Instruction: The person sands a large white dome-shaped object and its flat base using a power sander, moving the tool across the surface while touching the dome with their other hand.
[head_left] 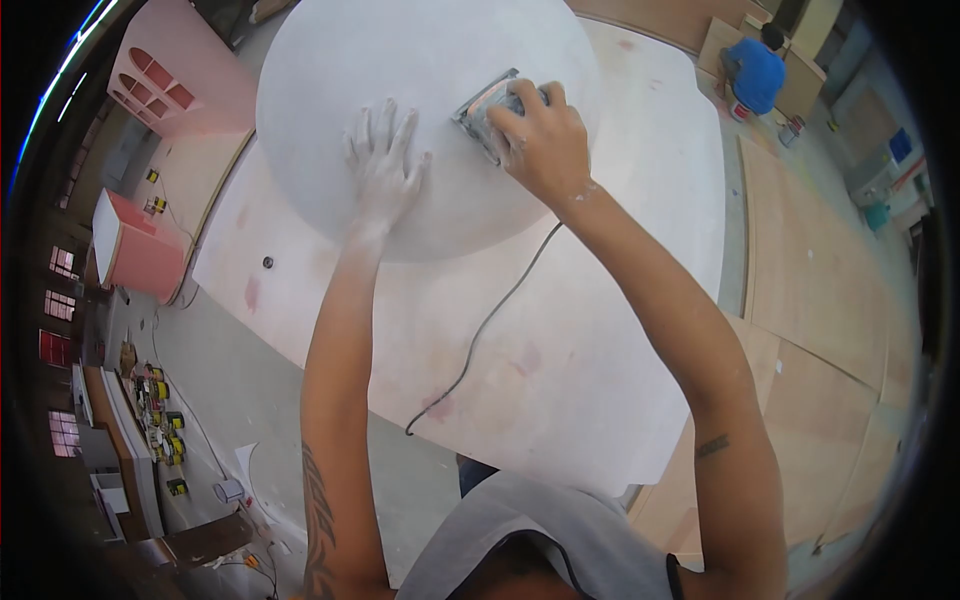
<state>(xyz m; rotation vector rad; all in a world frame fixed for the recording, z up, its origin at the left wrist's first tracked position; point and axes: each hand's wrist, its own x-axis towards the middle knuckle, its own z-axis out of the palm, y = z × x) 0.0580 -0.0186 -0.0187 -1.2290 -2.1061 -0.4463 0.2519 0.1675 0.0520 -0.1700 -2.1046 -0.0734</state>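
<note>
A large round white piece with a smooth, dusty surface lies on a pale board. My left hand, coated in white dust, rests flat on it with the fingers spread. To the right, my right hand is wrapped round a dusty power sander, whose base is against the round piece. A dark cord runs from below my right wrist down across the board. The fingertips of my right hand are partly hidden behind the sander.
Pink cabinet pieces stand at the left. Several cans sit on the floor at lower left. A person in a blue shirt crouches at upper right. Large wooden panels lie along the right side. A small dark ring is on the board.
</note>
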